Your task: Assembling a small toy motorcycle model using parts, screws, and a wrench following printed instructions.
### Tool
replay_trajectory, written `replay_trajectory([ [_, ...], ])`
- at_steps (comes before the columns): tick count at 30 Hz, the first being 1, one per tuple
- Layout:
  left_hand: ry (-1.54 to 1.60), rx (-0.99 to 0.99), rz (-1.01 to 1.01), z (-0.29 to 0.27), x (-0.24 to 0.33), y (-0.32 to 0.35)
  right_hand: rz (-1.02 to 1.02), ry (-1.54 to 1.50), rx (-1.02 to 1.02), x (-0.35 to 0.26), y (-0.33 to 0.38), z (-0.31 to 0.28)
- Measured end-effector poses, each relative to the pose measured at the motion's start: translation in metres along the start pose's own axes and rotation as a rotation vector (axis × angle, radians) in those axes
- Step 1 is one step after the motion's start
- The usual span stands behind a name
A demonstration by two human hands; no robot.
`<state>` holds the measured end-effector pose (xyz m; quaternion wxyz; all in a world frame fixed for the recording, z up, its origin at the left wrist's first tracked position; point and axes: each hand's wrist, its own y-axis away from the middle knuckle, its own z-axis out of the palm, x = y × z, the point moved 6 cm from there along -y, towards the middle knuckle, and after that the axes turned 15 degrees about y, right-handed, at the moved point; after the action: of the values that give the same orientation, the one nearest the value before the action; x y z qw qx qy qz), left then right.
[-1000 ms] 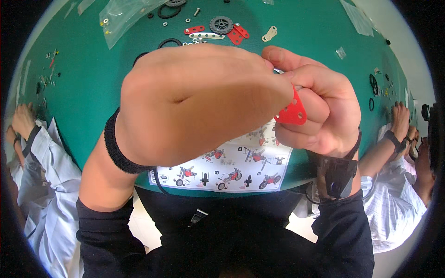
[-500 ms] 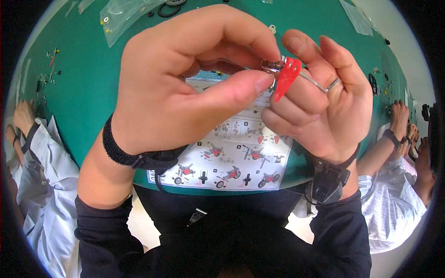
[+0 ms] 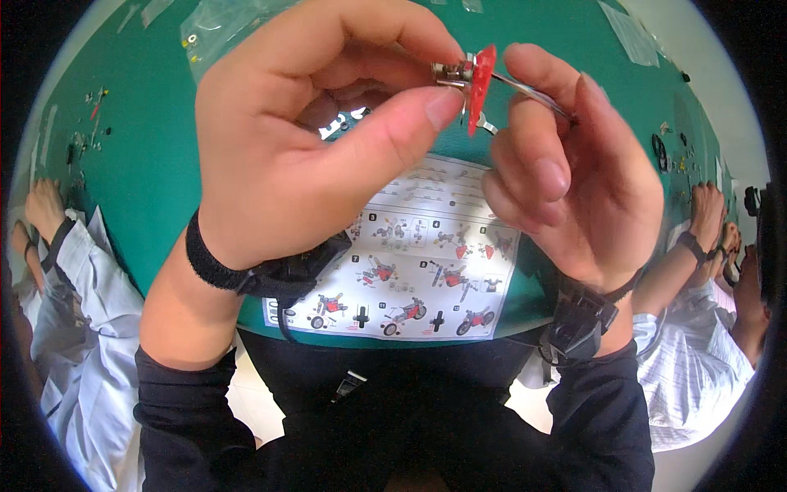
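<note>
My left hand [image 3: 303,139] pinches a small silver metal assembly [image 3: 453,74] between thumb and forefinger. A red plate [image 3: 480,90] stands nearly edge-on at the assembly's right side. In my right hand [image 3: 582,180], a thin silver hex key [image 3: 533,94] is held between the fingers, its far end reaching the red plate. Whether the tip sits in a screw is hidden behind the plate. Both hands are raised above a printed instruction sheet [image 3: 402,283] with pictures of a red motorcycle model. Just beyond the plate's lower end shows a small silver metal piece [image 3: 487,124].
The table has a green top [image 3: 156,164]. A clear plastic bag [image 3: 215,37] with small parts lies at the far left, another bag [image 3: 630,33] at the far right. Loose small parts [image 3: 82,148] lie leftward. Other people's hands [image 3: 45,205] rest at both table sides.
Both hands have shifted a little; the assembly has moved up and left. The red plate has turned from showing its face to nearly edge-on. My right hand has rotated with the hex key.
</note>
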<state>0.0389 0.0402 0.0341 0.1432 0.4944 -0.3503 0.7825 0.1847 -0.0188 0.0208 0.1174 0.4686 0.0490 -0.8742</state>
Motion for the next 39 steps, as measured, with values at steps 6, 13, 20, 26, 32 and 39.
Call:
replay_trajectory([
  [6, -0.054, -0.008, 0.003, -0.015, -0.010, 0.003, -0.084, 0.694, 0.341, -0.007, 0.003, 0.001],
  [13, -0.060, -0.024, -0.036, -0.016, -0.008, 0.000, -0.114, 0.946, 0.310, -0.013, 0.015, -0.009],
  [20, 0.024, -0.010, -0.010, -0.016, -0.021, 0.006, -0.180, 1.002, 0.422, -0.020, 0.012, -0.005],
  [26, 0.002, -0.081, 0.058, -0.022, -0.022, 0.001, -0.144, 1.018, 0.467, -0.026, 0.011, -0.003],
  [32, -0.338, -0.151, -0.009, -0.004, 0.000, -0.012, -0.459, 1.603, 0.273, -0.036, 0.005, 0.002],
  [39, -0.587, -0.289, 0.140, 0.005, 0.010, -0.015, -0.395, 1.638, 0.199, -0.037, 0.005, 0.004],
])
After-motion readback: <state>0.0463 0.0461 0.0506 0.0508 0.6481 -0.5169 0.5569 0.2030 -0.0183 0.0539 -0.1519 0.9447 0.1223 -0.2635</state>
